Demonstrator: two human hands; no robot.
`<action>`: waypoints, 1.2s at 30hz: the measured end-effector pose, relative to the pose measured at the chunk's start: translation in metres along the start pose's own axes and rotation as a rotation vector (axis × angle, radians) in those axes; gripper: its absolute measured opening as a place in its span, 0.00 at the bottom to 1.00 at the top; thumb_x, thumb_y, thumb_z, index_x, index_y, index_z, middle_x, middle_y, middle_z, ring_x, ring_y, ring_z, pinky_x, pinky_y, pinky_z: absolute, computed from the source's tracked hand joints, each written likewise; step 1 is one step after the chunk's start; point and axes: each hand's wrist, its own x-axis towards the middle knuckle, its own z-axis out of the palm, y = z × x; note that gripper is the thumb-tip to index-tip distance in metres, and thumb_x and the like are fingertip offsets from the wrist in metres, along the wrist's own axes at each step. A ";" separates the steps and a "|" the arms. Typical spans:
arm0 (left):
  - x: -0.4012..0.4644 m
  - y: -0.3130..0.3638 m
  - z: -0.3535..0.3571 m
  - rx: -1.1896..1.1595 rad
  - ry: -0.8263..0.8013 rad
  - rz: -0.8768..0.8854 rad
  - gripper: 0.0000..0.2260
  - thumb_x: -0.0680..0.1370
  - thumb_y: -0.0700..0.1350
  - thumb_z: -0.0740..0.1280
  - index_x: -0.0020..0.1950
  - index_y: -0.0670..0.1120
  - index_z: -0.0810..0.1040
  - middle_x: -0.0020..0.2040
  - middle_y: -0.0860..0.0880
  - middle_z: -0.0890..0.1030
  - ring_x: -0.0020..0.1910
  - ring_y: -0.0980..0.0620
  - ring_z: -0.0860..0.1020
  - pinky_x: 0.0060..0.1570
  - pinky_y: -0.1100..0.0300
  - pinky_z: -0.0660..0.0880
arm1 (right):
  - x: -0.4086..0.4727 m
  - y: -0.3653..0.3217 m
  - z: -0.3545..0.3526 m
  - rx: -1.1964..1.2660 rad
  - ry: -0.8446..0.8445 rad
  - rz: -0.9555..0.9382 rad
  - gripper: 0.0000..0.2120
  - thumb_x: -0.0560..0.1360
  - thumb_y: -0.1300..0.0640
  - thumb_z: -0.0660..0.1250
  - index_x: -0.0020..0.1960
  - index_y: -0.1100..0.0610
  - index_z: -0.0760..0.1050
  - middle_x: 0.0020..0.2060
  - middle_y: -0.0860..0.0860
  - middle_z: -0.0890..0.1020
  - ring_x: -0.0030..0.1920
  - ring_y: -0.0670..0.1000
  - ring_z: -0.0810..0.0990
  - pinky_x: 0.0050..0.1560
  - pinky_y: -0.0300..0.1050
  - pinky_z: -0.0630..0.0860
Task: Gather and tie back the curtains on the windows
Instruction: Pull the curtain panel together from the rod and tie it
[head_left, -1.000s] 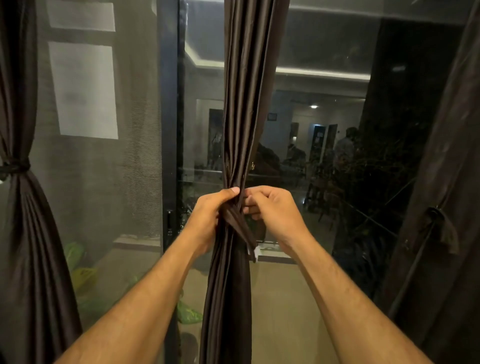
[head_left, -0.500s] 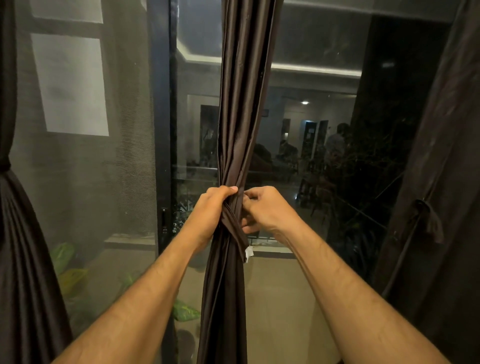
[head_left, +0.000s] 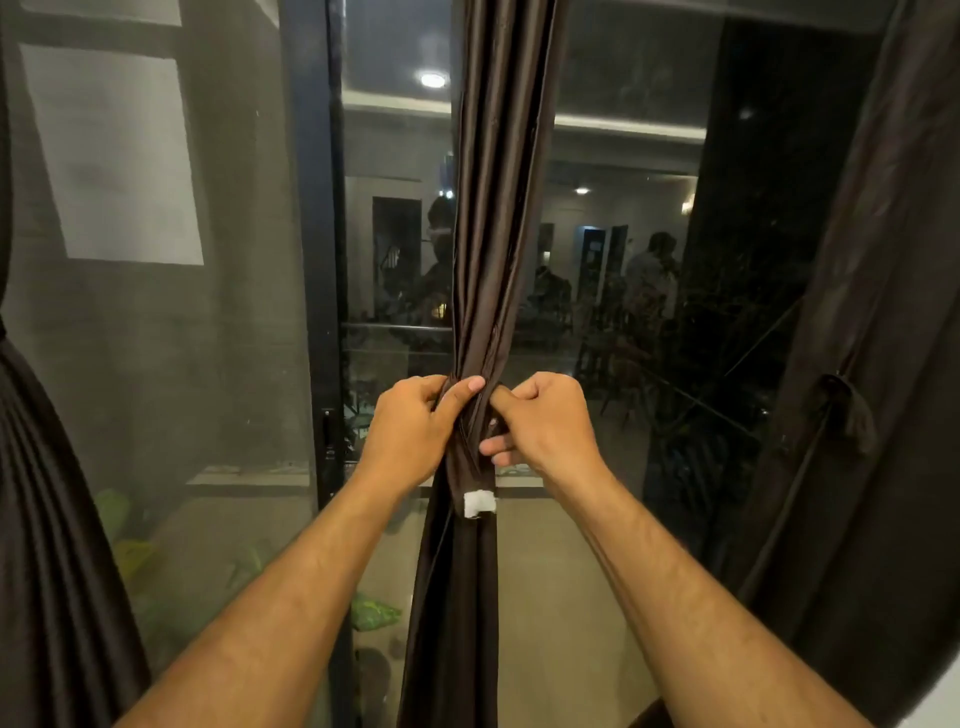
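A dark brown curtain (head_left: 498, 208) hangs gathered into a narrow bunch in front of the glass. A tie-back strip of the same cloth (head_left: 475, 467) wraps the bunch at its waist, and its free end with a white tab (head_left: 479, 503) hangs down in front. My left hand (head_left: 410, 431) grips the bunch from the left, thumb across the wrap. My right hand (head_left: 545, 426) pinches the strip from the right, fingers curled against the cloth.
A second brown curtain (head_left: 47, 519) hangs gathered at the far left. Another curtain (head_left: 883, 364) covers the right side, with its tie-back (head_left: 852, 410) dangling. A black window frame post (head_left: 317, 260) stands left of the bunch. Reflections of a room and people show in the glass.
The strip's free end with the white tab has dropped to hang straight down in front of the bunch. My hands stay at the waist, and the view has shifted slightly right.
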 end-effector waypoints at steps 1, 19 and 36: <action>-0.002 0.000 0.002 -0.014 0.044 -0.023 0.21 0.80 0.58 0.68 0.33 0.46 0.78 0.27 0.52 0.77 0.26 0.58 0.72 0.28 0.66 0.67 | -0.005 0.002 0.003 0.044 0.004 0.009 0.13 0.80 0.53 0.70 0.46 0.63 0.76 0.36 0.60 0.86 0.31 0.57 0.87 0.29 0.50 0.83; -0.055 0.046 0.020 -0.712 -0.048 -0.436 0.12 0.80 0.48 0.71 0.54 0.40 0.86 0.48 0.41 0.88 0.47 0.45 0.87 0.41 0.56 0.83 | -0.029 0.019 -0.046 0.103 -0.182 -0.090 0.11 0.79 0.58 0.72 0.38 0.53 0.87 0.39 0.53 0.88 0.45 0.52 0.88 0.45 0.48 0.86; -0.083 0.080 0.030 -0.726 -0.038 -0.427 0.11 0.81 0.44 0.69 0.56 0.37 0.85 0.50 0.35 0.85 0.47 0.38 0.84 0.49 0.48 0.82 | -0.054 0.003 -0.061 0.052 -0.235 -0.041 0.14 0.84 0.59 0.62 0.47 0.54 0.86 0.38 0.57 0.88 0.35 0.55 0.85 0.27 0.41 0.77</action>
